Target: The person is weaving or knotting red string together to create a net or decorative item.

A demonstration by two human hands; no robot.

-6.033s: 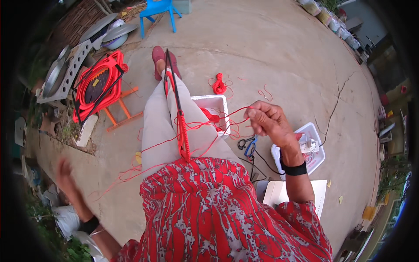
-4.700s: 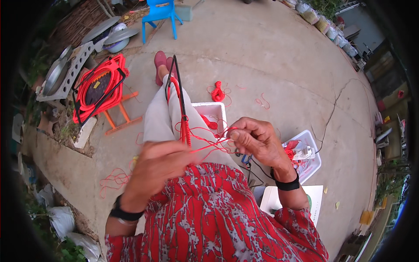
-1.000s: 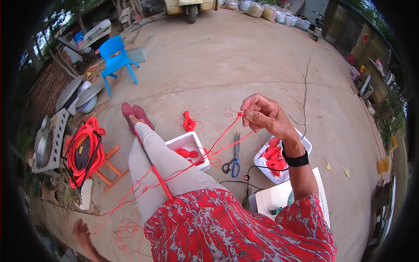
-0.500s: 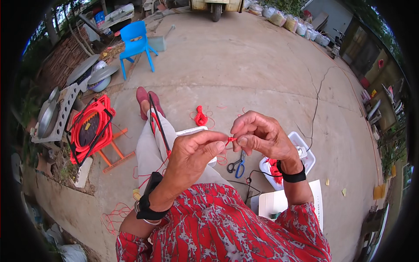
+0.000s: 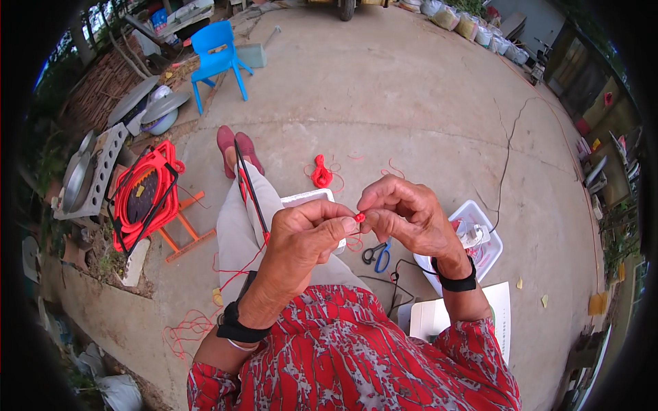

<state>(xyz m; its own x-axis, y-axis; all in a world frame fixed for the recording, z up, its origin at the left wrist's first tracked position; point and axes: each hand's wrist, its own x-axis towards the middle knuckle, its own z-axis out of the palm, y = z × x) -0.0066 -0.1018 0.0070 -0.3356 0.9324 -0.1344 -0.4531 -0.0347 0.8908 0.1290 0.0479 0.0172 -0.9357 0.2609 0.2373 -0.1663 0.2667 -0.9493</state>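
Above my lap, my left hand (image 5: 308,238) pinches a small knotted red cord (image 5: 360,217) between thumb and forefinger. My right hand (image 5: 410,218) closes on the same knot from the other side, its thumb and forefinger tips meeting it. The fingertips of both hands nearly touch, and the knot shows as a small red lump between them. Thin red strands (image 5: 236,272) run near my left forearm and over my light trousers. On the ground beyond my hands lies a bundle of red cord (image 5: 320,172).
Scissors (image 5: 378,256) with blue and black handles lie below my hands. A white tray (image 5: 308,197) sits behind my left hand; a white plastic basket (image 5: 492,250) stands at right beside a white box (image 5: 430,318). At left are a red cord-wound frame (image 5: 145,195) and a blue chair (image 5: 214,60).
My hands have drawn closer together around the knot, and less cord shows between them. The whole view has shifted slightly.
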